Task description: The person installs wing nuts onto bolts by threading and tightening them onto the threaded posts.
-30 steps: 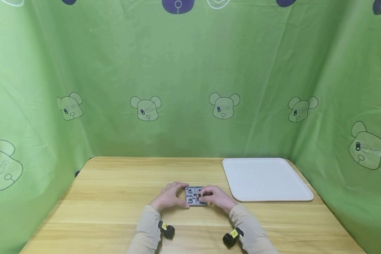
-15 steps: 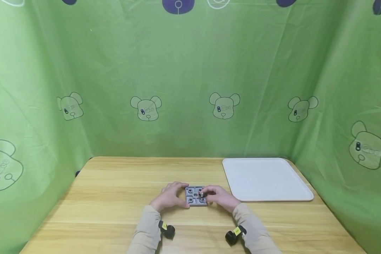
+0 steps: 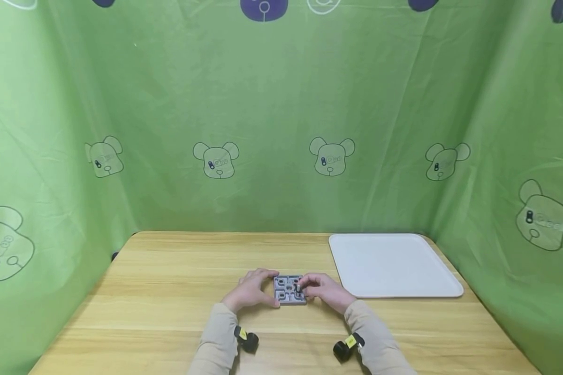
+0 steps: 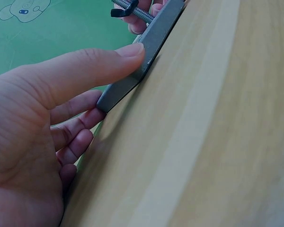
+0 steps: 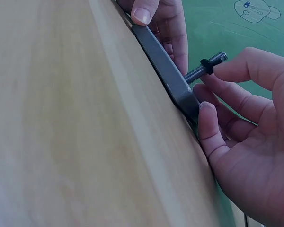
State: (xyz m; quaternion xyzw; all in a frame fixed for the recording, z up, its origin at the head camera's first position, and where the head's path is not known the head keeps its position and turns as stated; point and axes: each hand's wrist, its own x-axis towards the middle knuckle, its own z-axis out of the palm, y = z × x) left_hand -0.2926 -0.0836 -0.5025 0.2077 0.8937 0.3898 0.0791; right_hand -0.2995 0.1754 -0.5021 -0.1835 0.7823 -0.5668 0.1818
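Observation:
A square grey metal plate (image 3: 287,301) with recessed pockets and holes lies flat on the wooden table. My left hand (image 3: 251,291) grips its left side, the thumb (image 4: 125,59) on the near edge and fingers at the far edge. From the plate's right part a threaded bolt (image 5: 195,74) stands up. A small black wing nut (image 5: 208,65) sits on this bolt near its upper end, clear of the plate. My right hand (image 3: 327,293) pinches the wing nut between thumb and finger. Its little finger (image 5: 209,124) is close to the plate's corner.
At the back right of the wooden table (image 3: 178,291) lies a white tray (image 3: 396,265). Green curtains (image 3: 272,104) with bear prints surround the table at the back and sides. Both sleeves carry black wrist cameras.
My right hand has shifted slightly right, its fingers drawing back off the plate and changing their hold around the bolt top. The left hand and plate have stayed put.

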